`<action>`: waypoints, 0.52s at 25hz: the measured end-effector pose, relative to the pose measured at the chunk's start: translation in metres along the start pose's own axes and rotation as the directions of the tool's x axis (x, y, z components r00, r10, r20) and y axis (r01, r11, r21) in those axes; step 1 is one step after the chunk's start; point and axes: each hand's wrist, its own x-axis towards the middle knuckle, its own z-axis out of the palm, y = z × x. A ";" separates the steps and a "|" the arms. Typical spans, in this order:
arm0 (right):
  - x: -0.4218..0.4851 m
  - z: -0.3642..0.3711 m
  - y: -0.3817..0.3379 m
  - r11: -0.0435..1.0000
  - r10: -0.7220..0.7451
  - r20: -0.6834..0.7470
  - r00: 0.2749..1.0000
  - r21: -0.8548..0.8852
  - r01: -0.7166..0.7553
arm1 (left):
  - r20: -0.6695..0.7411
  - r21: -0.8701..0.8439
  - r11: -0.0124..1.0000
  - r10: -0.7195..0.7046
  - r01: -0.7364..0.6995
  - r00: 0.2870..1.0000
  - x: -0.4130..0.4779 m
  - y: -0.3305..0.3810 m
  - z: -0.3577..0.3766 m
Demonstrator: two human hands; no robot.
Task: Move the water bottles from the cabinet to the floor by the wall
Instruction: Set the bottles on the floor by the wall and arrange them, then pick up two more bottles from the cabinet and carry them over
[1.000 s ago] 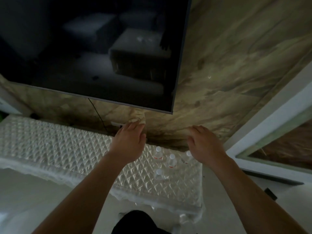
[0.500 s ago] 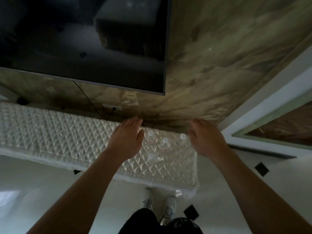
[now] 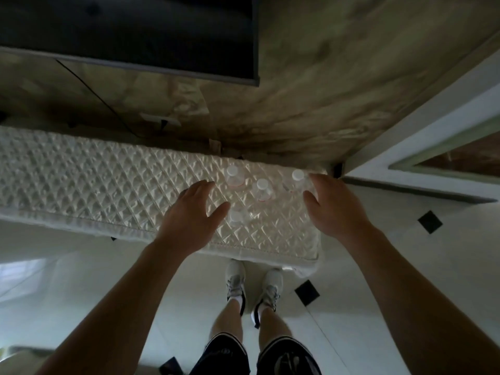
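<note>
Several clear water bottles with white caps stand on the right end of the low cabinet (image 3: 81, 180), which is covered in a quilted white sheet. One bottle (image 3: 233, 176) is at the back left, one (image 3: 262, 188) in the middle, one (image 3: 297, 180) at the back right and one (image 3: 236, 216) nearest me. My left hand (image 3: 193, 215) hovers open just left of the near bottle, thumb beside its cap. My right hand (image 3: 331, 209) is open with its fingertips at the back right bottle; I cannot tell whether they touch it.
A dark television (image 3: 130, 33) hangs on the marbled wall (image 3: 351, 85) above the cabinet, with a cable running down. A white door frame (image 3: 422, 125) is at the right. White floor tiles (image 3: 365, 280) with small black squares surround my two feet (image 3: 251, 285).
The view has tilted down so my legs and shoes now show. Both hands have dropped lower and spread around the group of bottles.
</note>
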 end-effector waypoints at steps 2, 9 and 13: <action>0.006 0.018 0.011 1.000 0.024 0.004 1.000 0.019 -0.025 | 0.007 -0.025 0.999 -0.026 0.027 1.000 0.005 -0.004 0.021; 0.040 0.084 0.046 0.979 0.152 0.010 0.988 0.133 -0.152 | -0.014 -0.163 0.974 -0.161 0.156 0.987 0.023 -0.027 0.108; 0.062 0.121 0.061 0.961 0.173 -0.019 0.985 0.224 -0.165 | -0.059 -0.256 0.944 -0.229 0.208 0.972 0.029 -0.037 0.157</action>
